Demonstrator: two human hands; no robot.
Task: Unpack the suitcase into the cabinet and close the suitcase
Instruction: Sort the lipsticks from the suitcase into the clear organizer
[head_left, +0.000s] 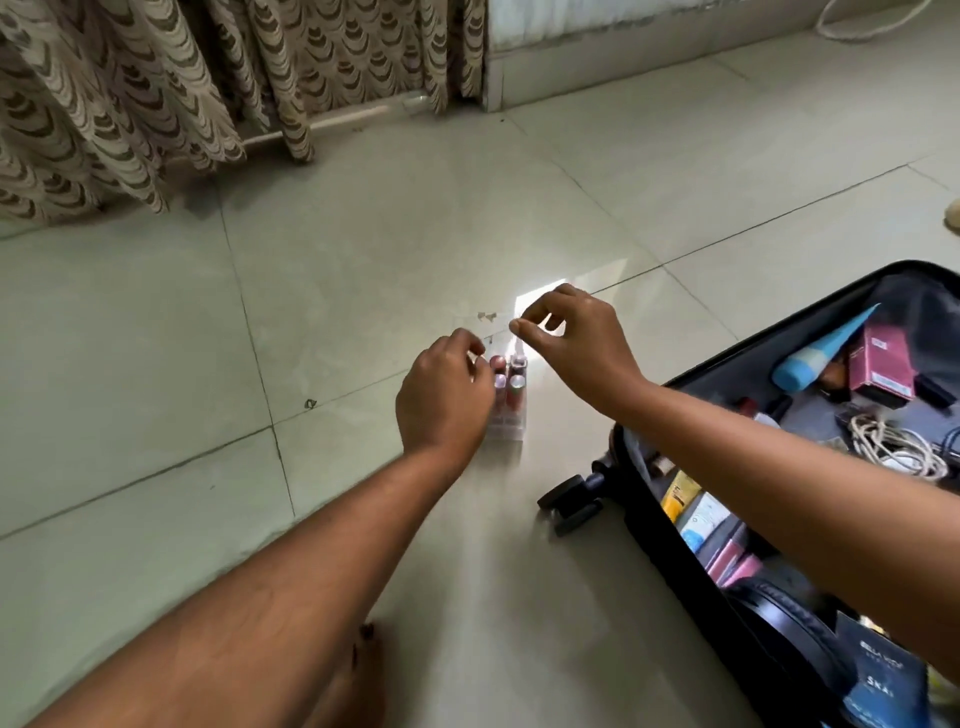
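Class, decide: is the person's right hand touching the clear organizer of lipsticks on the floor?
Apart. In the head view the right hand hovers above and beyond the clear organizer, with bare floor showing between its pinched fingertips and the lipsticks.

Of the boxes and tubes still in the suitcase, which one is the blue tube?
The blue tube lies at the far end of the open suitcase, tapered end pointing away, beside the pink box.

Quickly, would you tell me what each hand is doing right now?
Left hand: fingers curled at the clear lipstick organiser; grip hidden, cannot tell.
Right hand: thumb and forefinger pinched; contents unclear.
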